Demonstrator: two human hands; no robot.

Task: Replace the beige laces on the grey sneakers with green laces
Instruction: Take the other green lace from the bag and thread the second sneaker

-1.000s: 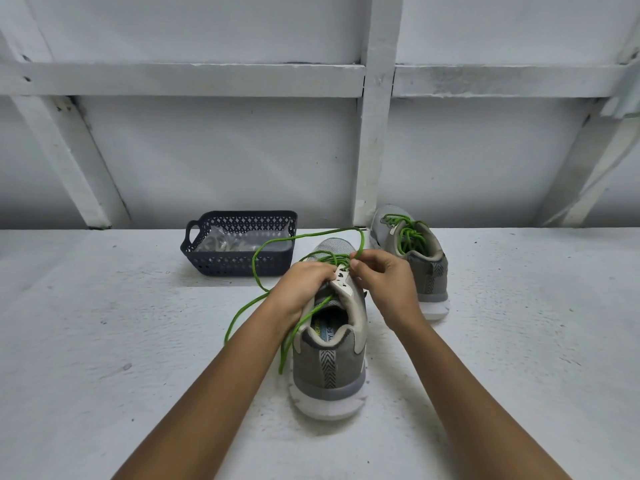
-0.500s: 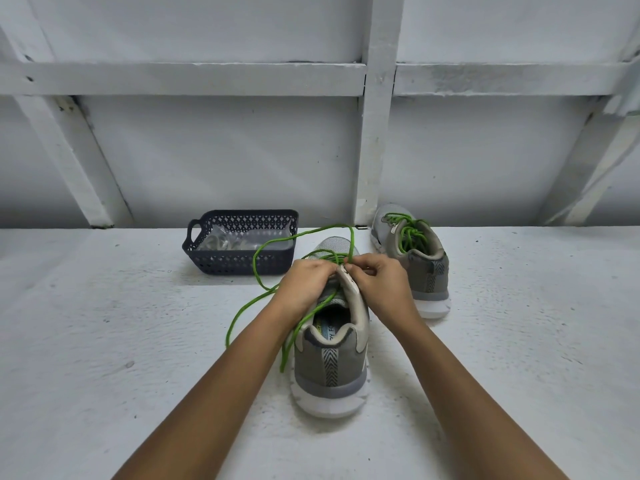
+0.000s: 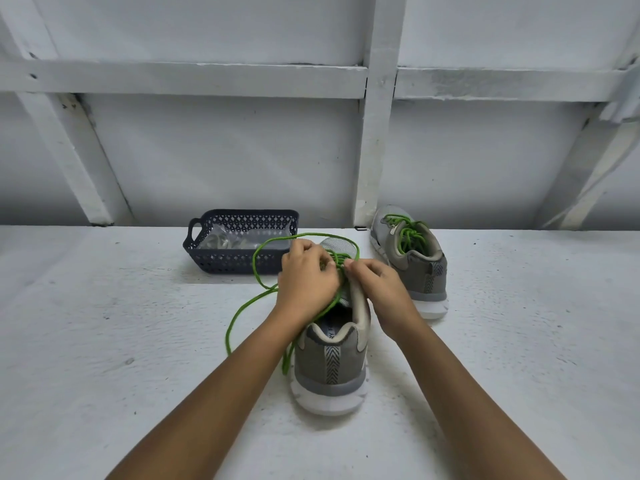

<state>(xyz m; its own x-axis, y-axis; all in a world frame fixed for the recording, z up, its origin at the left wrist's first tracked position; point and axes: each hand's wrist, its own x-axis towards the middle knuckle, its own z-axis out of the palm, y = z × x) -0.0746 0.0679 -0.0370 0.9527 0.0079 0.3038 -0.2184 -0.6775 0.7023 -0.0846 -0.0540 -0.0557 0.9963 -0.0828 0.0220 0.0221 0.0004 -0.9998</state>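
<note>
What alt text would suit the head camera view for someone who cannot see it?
Two bare hands, left hand and right hand, pinch a bright green lace at the eyelets of a grey mesh sneaker on a white table. Behind stand a second grey sneaker, already green-laced, and a dark plastic basket.

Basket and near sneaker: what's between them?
Head view: loose green lace loops across the white surface between basket and near sneaker; the left hand overlaps that stretch too.
</note>
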